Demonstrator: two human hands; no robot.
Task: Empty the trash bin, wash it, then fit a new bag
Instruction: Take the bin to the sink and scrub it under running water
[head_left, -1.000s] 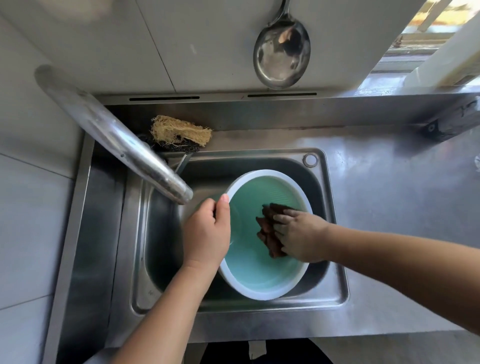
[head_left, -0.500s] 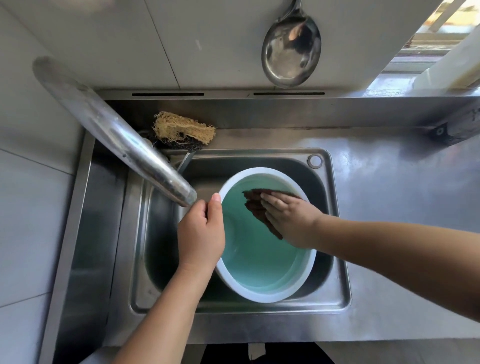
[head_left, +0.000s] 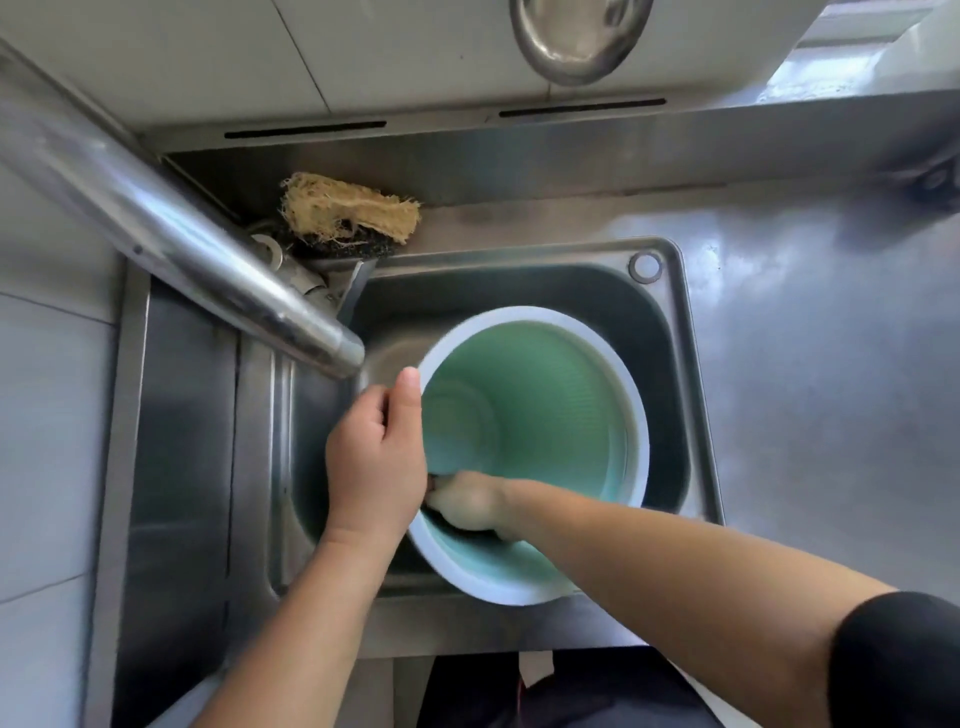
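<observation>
A round trash bin (head_left: 550, 415) with a white rim and pale green inside stands tilted in the steel sink (head_left: 691, 415). My left hand (head_left: 376, 457) grips the bin's left rim, thumb over the edge. My right hand (head_left: 470, 501) reaches inside the bin at its near left wall, fingers closed on a dark brown scrubbing cloth (head_left: 467, 525), of which only a dark sliver shows beneath the hand.
A steel faucet spout (head_left: 208, 249) crosses from the upper left and ends just above the bin's left rim. A loofah scrubber (head_left: 348, 210) lies on the ledge behind the sink. A metal ladle (head_left: 579, 36) hangs on the wall. Steel counter (head_left: 831, 338) lies to the right.
My right hand has swept the cloth from the bin's far inner wall down to its near left side. The view has come closer and the bin has shifted slightly.
</observation>
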